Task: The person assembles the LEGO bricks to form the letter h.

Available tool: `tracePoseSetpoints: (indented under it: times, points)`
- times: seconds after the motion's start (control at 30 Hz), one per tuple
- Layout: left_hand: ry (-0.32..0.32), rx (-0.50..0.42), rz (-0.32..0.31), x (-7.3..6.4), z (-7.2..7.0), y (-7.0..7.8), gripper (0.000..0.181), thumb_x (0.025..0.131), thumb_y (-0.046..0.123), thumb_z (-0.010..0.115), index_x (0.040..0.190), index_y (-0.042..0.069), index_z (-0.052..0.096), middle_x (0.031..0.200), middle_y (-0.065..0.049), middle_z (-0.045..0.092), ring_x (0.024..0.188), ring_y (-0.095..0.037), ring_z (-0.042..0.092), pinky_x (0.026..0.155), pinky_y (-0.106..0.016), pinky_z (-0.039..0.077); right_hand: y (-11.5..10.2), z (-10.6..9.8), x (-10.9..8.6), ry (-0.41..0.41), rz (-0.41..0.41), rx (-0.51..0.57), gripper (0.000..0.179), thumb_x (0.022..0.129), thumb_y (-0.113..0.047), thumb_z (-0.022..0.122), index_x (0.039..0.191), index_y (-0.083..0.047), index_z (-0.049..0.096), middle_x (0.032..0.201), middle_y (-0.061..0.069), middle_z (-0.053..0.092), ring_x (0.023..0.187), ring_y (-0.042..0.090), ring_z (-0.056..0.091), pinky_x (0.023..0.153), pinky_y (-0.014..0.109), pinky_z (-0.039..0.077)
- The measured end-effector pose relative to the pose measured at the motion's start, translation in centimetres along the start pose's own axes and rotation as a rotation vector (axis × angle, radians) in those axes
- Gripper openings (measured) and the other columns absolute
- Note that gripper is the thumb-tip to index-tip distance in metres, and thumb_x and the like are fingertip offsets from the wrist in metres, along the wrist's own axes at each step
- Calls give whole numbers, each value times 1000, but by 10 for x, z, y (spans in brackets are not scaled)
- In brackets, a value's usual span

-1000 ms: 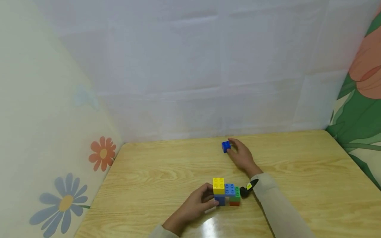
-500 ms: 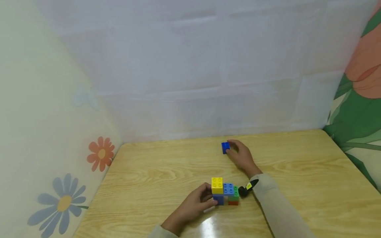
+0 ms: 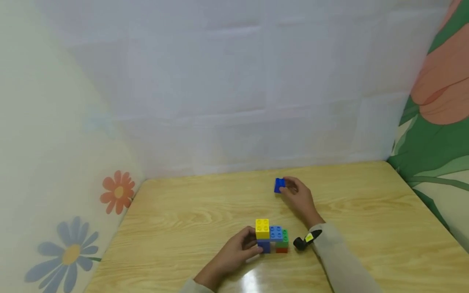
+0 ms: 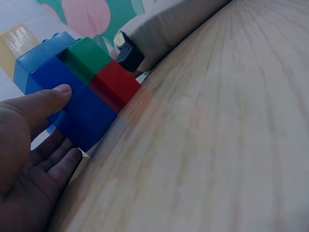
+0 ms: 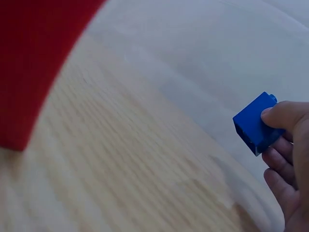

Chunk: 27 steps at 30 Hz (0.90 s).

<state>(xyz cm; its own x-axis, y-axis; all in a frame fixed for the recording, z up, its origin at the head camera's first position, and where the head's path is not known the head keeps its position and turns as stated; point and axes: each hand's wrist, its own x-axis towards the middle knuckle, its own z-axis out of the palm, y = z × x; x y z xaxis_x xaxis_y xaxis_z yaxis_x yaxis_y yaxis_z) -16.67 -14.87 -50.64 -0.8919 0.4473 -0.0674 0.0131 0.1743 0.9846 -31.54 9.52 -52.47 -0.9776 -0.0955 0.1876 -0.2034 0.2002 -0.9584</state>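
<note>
My left hand (image 3: 234, 252) grips the left end of a small toy brick build (image 3: 276, 234) on the table. A yellow brick (image 3: 262, 228) tops it, with a light blue brick (image 3: 276, 232) beside that and green and red bricks at the right end. In the left wrist view, the thumb presses the dark blue bricks (image 4: 89, 118) while fingers curl behind. Farther back, my right hand (image 3: 299, 199) pinches a loose blue brick (image 5: 258, 121) between thumb and fingers. Its hollow underside shows in the right wrist view, and it appears lifted off the table.
The wood-patterned table (image 3: 190, 228) ends at a pale sheet (image 3: 205, 114) behind. Flower-painted walls stand at both sides. A black wrist camera (image 3: 305, 240) on the right sleeve sits just right of the build. A large red surface (image 5: 38, 63) fills the right wrist view's upper left.
The right hand and its blue brick have shifted slightly right and nearer relative to the build. The left hand keeps its grip. The head view has turned a little to the right.
</note>
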Motion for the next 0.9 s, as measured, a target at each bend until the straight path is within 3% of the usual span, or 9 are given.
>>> tracePoseSetpoints:
  times: [0.47,0.7,0.9]
  points:
    - [-3,9,0,1,-1,-1,39,92,22,69,121,4,50,128,-13,56,123,-27,55,99,-25,47,-24,-17,-28,51,-116,86,49,91,-28,70,133,-7,54,124,10,58,116,23,54,102,34,46]
    - [-10,6,20,2,-2,-2,39,93,23,68,121,5,50,128,-12,56,123,-27,54,99,-25,47,-89,-19,-45,18,-329,20,43,92,-2,66,130,8,52,126,23,56,114,37,55,99,49,46]
    - [-4,5,15,2,-1,-1,39,92,23,69,122,4,50,128,-12,57,123,-27,55,99,-25,47,-130,-24,-55,-37,-458,9,40,88,4,68,126,7,55,122,18,58,112,32,58,98,48,47]
